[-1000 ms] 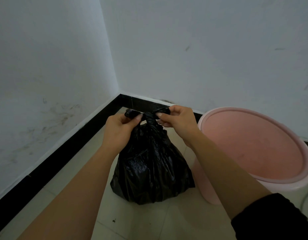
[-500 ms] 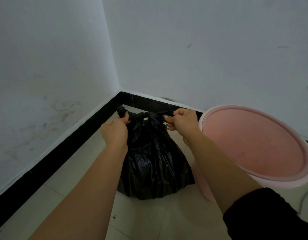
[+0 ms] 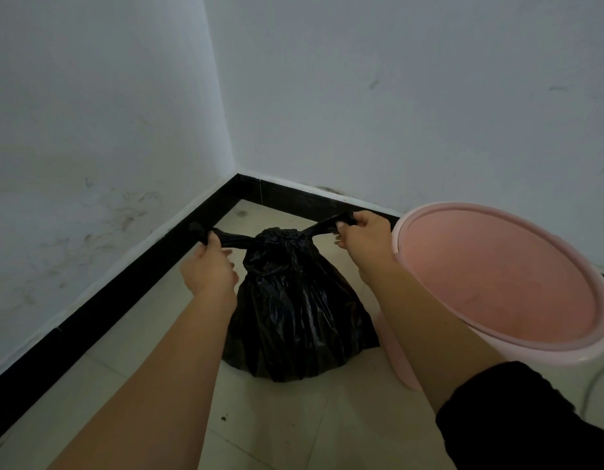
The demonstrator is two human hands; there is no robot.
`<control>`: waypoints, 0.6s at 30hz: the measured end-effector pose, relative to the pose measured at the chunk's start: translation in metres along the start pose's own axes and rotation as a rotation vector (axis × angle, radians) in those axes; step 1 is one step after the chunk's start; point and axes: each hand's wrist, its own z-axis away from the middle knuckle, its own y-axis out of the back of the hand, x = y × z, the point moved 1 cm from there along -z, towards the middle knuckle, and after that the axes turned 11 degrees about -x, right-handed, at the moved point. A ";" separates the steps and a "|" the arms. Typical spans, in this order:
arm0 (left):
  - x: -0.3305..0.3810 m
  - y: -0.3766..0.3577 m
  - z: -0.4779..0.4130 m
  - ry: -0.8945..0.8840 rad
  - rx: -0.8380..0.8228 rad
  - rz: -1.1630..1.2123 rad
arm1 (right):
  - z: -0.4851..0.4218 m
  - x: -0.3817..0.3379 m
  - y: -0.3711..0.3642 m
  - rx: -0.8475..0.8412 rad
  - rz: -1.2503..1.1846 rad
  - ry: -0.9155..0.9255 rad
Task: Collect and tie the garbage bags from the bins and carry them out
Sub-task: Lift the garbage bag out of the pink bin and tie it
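Observation:
A full black garbage bag (image 3: 293, 310) stands on the tiled floor in the room's corner. Its top is gathered into a knot at the middle, with two ends stretched out sideways. My left hand (image 3: 209, 269) grips the left end, pulled out toward the black skirting. My right hand (image 3: 363, 239) grips the right end, close to the bin's rim. A pink round bin (image 3: 497, 283) stands right of the bag, and I see no bag inside it.
White walls meet in a corner behind the bag, with a black skirting board (image 3: 124, 286) along the floor. A thin cable (image 3: 595, 385) lies on the pale tiles at the right edge.
My hands have moved apart, drawing the two bag ends out sideways, and the knot at the top has pulled tight. The bag stays on the floor.

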 end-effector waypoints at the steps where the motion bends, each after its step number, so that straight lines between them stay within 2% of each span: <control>1: -0.001 -0.001 0.000 0.048 -0.035 -0.012 | 0.000 -0.002 -0.002 -0.031 -0.102 -0.046; 4: -0.004 -0.004 0.005 0.196 -0.287 0.052 | 0.001 -0.001 -0.005 -0.108 -0.348 -0.245; 7: -0.009 -0.007 0.008 0.109 -0.412 -0.118 | 0.005 0.010 -0.006 -0.208 -0.403 -0.318; 11: -0.012 -0.010 0.012 -0.034 -0.386 -0.283 | 0.007 0.017 -0.009 -0.294 -0.346 -0.259; 18: -0.011 -0.007 0.014 -0.107 -0.248 -0.337 | 0.007 0.019 -0.021 -0.110 -0.099 -0.095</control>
